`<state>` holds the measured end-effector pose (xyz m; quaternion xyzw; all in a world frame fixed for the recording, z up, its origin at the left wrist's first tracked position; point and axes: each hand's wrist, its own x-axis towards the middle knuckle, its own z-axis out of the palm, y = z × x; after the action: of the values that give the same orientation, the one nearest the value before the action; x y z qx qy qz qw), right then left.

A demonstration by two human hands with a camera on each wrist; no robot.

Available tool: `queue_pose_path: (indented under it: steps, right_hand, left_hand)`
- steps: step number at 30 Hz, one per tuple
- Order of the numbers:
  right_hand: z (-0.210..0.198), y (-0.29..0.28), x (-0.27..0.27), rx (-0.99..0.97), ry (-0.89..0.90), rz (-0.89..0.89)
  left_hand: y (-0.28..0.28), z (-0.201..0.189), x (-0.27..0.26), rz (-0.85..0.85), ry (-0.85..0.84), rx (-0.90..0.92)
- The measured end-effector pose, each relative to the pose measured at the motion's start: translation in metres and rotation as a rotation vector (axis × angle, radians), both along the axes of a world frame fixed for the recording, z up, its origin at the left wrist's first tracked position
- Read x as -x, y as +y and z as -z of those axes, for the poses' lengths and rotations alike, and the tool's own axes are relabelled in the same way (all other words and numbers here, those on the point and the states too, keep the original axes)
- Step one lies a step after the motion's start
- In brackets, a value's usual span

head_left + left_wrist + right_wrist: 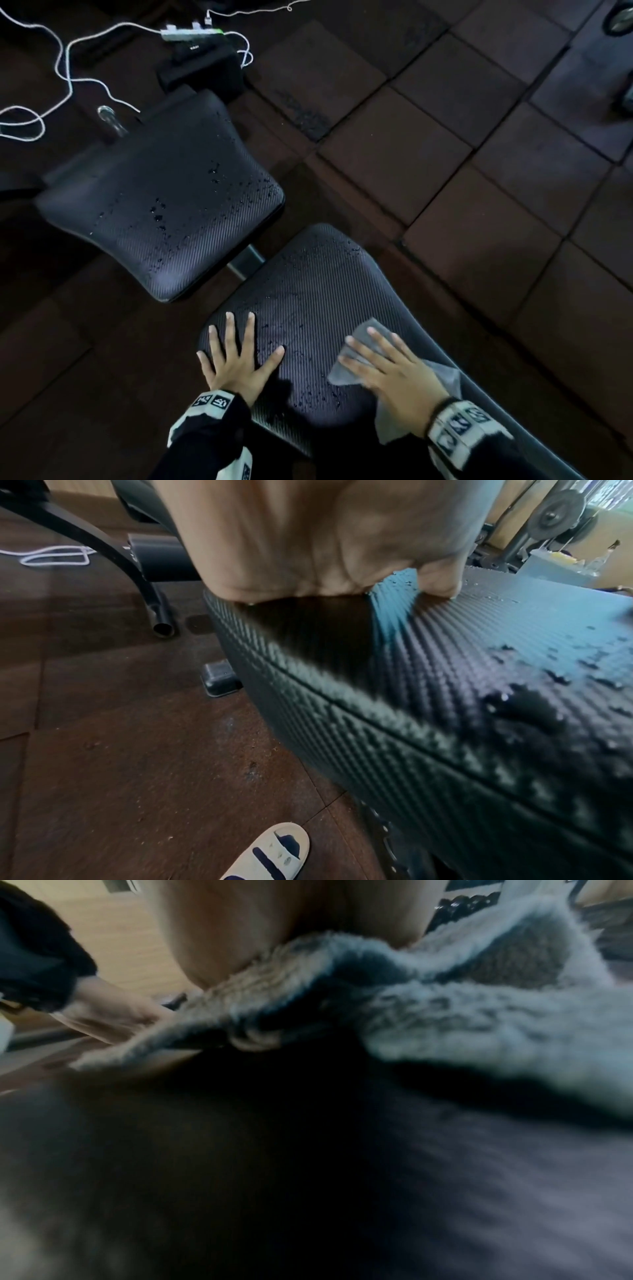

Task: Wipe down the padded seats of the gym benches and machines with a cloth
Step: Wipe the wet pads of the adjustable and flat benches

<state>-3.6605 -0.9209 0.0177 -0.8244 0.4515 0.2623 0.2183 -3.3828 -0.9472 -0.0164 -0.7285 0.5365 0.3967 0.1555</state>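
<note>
Our left hand [239, 359] comes first — flat, fingers spread and straight, palm pressing the near left edge of the back pad [318, 298], holding nothing. From the left wrist view the heel of the palm and the thumb sit directly on the ribbed black vinyl [445, 669].

Our right hand [387, 366] lies flat on the grey cloth [346, 373], fingers extended, pressing it onto the right side of the same pad. We see cloth showing ahead of the fingertips and trailing back past the wrist, over the pad's right edge. The right wrist view is blurred; we make out only fuzzy grey cloth [462, 1010] bunched under the palm on the dark surface.

Back pad — black, ribbed texture, speckled with water droplets [318, 401] between the two hands and toward its far end. A larger wet patch [534, 710] shows in the left wrist view.

Seat pad [164, 198] — second black cushion, set beyond the first and apart from it, joined by a grey metal bar [246, 260]. Droplets scattered over its right half.

Wrist bands [466, 435] — black-and-white patterned markers on both of our wrists, over dark sleeves.

Floor [445, 144] — dark brown square tiles.

White cables [65, 68] — looped on the floor at the far left, running to a white power strip [191, 32] atop a black box.

Sandal [270, 853] — white with dark straps, on the floor beside the pad.

Weight plates [558, 512] — on a rack in the far background.
</note>
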Motion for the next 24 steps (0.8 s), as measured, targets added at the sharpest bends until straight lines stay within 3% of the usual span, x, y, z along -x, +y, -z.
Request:
queue_pose_path:
  steps: [5, 10, 14, 18, 24]
  right_hand:
    - [-0.007, -0.027, 0.033, 0.034, -0.031, 0.356]
    - [0.003, -0.088, 0.001, 0.016, -0.086, 0.486]
    - [0.004, -0.103, -0.039, 0.094, -0.030, 0.412]
    - [0.006, -0.071, -0.061, 0.106, -0.075, 0.124]
    - [0.006, 0.001, -0.012, 0.037, -0.012, -0.070]
  left_hand:
    - [-0.002, -0.006, 0.000, 0.010, 0.010, -0.036]
    - [-0.002, -0.006, -0.002, 0.005, 0.020, -0.046]
    - [-0.002, -0.007, -0.003, 0.000, 0.041, -0.046]
    - [-0.003, -0.008, -0.002, 0.011, 0.035, -0.069]
    - [-0.004, -0.004, -0.005, 0.037, 0.050, -0.084]
